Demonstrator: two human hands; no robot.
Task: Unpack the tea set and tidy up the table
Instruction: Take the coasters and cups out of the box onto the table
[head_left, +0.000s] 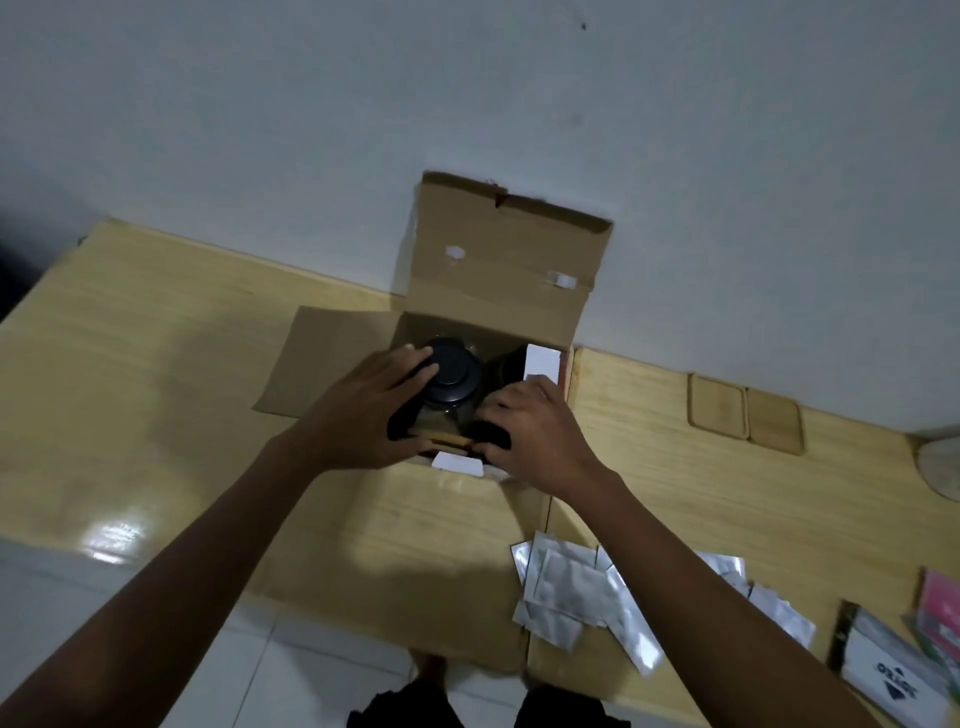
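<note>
Teapot (449, 387), a glass one with a black lid, is seated in the open cardboard box (363, 358), under the fingers of the left hand (374, 410). That hand is spread and laid over the near side of the lid and shoulder, fingertips on the black lid; whether the thumb is hooked beneath cannot be told. Just to the right of it, the right hand (530, 431) is curled over a second dark, round item (506, 366), only partly seen in the box. Its fingers are bent downward at the box's near edge, and it cannot be told whether anything is actually pinched. White foam packing (543, 364) is wedged beyond the right hand's knuckles, and another white piece (457, 461) lies below both wrists.

The step in hand is judged to be lifting the teapot out. It is best done by gripping the glass body rather than the lid, which may be loose and could come away. The box should be steadied with the right hand while the pot is raised straight up, clear of the foam and the upright rear flap (498, 254).

Farther right of the right hand, two wooden trays (745, 413) are set side by side on the table (156, 338). Silver foil sachets (571, 582) are scattered under the right forearm and are left for tidying afterwards.
</note>
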